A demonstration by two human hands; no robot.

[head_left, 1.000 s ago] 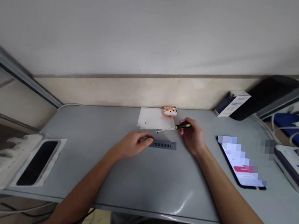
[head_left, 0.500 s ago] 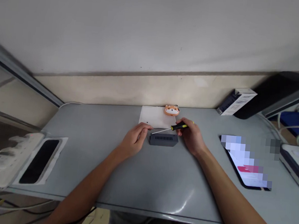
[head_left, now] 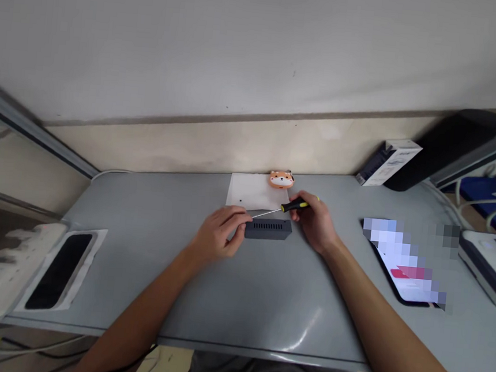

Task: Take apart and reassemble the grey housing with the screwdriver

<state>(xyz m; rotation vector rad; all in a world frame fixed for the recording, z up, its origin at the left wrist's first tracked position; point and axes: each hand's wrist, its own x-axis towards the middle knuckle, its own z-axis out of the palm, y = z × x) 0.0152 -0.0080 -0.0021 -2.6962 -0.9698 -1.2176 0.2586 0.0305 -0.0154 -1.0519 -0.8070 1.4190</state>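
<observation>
A dark grey slotted box (head_left: 268, 229) lies on the desk in front of me, its row of slots facing up. At its left end is my left hand (head_left: 222, 230), closed, with thumb and fingers against the corner. My right hand (head_left: 318, 221) is wrapped round the black and yellow handle of a screwdriver (head_left: 292, 204). The thin shaft slants down to the left across the box's back edge. Its tip ends by my left fingertips, which hide the exact contact.
Behind the box, a white paper (head_left: 247, 190) carries a small dark speck and an orange animal-face case (head_left: 281, 179). To the right are a lit phone (head_left: 397, 263), a carton (head_left: 389, 162) and a white device (head_left: 488, 262). A dark phone (head_left: 60, 271) and power strip (head_left: 17, 267) lie left.
My left fingers have moved onto the box's left corner and now cover the screwdriver's tip. The right hand keeps its hold on the handle. The whole view has shifted slightly.
</observation>
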